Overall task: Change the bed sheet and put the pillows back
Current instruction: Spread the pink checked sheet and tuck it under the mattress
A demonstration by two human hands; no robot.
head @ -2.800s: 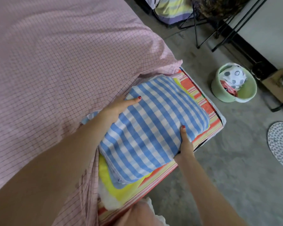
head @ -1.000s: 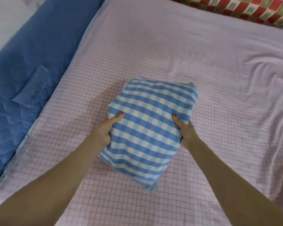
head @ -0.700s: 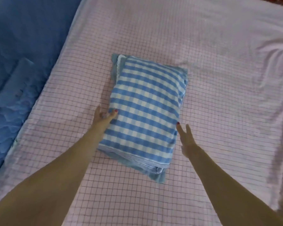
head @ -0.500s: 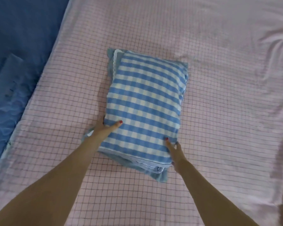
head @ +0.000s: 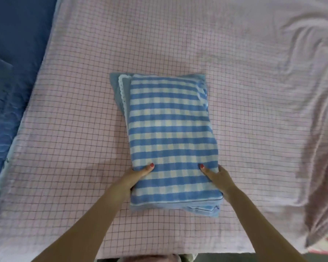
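Pink checked sheet (head: 235, 91) under blue-striped pillow (head: 170, 137), left hand (head: 138, 176) and right hand (head: 218, 176) gripping its near corners.

Two bare forearms, no sleeves, no watch or bracelet showing. Left hand (head: 138, 175) and right hand (head: 219, 176) both bare, no rings visible. Red polish on the thumbnails. Pale cloth, perhaps clothing, at the near edge, too blurred to tell.
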